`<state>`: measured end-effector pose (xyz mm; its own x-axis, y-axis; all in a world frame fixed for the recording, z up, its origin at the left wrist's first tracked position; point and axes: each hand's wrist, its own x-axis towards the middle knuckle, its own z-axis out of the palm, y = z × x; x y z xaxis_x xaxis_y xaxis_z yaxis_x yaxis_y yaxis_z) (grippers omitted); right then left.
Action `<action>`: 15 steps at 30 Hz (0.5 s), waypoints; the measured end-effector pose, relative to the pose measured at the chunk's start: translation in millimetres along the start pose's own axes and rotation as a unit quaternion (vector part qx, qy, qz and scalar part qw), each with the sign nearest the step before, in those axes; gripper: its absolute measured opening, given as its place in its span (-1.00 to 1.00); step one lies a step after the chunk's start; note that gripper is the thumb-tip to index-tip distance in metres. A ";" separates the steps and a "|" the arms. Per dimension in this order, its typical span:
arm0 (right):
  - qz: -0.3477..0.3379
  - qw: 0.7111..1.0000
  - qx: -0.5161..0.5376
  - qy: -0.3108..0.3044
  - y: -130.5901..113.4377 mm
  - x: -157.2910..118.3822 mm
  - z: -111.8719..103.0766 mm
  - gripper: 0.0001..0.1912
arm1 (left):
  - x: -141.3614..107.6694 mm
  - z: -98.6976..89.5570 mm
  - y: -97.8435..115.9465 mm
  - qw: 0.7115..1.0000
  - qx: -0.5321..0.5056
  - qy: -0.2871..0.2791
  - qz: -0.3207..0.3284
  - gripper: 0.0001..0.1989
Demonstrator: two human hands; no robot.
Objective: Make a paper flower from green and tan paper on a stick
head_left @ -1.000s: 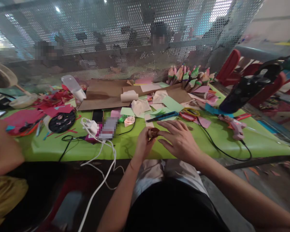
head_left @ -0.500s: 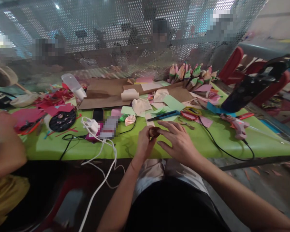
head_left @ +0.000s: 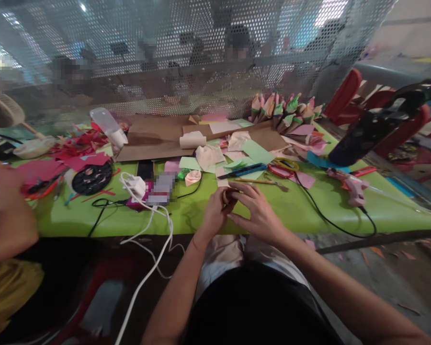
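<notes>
Above the green table's near edge, my left hand [head_left: 215, 211] is closed around a small brown rolled piece [head_left: 230, 195], perhaps paper; much of it is hidden by fingers. My right hand [head_left: 260, 211] reaches over from the right with its fingers stretched and its thumb apart. Its fingertips meet the brown piece and the left fingers. Just beyond the hands lie a thin brown stick [head_left: 260, 181], a blue cutter [head_left: 247, 169] and a folded cream paper rosette [head_left: 193, 178].
A pink glue gun [head_left: 352, 187] with a black cord lies right, near a dark bottle [head_left: 359, 134]. Red-handled scissors [head_left: 282, 171], brown paper [head_left: 154, 136] and paper cones [head_left: 283, 112] lie farther back. A phone [head_left: 161, 189] and white cables are left. A co-worker's arm [head_left: 10, 215] is far left.
My right hand has moved left and closed in on the brown piece, its fingers now overlapping my left fingers. More of the thin stick behind it shows. My left hand has barely moved.
</notes>
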<state>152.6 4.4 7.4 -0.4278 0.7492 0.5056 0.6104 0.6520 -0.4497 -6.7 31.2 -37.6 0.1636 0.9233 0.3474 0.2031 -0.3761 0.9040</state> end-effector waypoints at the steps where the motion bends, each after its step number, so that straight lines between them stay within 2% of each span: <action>1: 0.000 1.000 -0.010 -0.002 -0.5 1.0 0.5 -0.63 | 0.4 -0.3 0.3 1.000 -0.018 0.000 -0.005 -0.79; 8: -0.025 0.998 -0.050 -0.008 2.3 8.9 -21.7 -0.63 | 4.9 -0.1 12.5 0.997 -0.070 0.015 -0.024 -0.77; 11: -0.026 0.997 -0.070 0.016 3.4 7.4 -26.1 -0.65 | 5.7 0.7 13.1 0.998 -0.031 0.048 -0.020 -0.78; 15: -0.009 0.995 -0.096 0.025 1.2 4.5 -18.7 -0.66 | 4.5 0.0 12.3 0.996 0.047 0.079 -0.004 -0.78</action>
<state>163.9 6.4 22.9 -0.4090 0.7272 0.5512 0.7210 0.6278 -0.2934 -3.5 30.7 -24.9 0.0098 0.9243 0.3816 0.2951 -0.3673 0.8821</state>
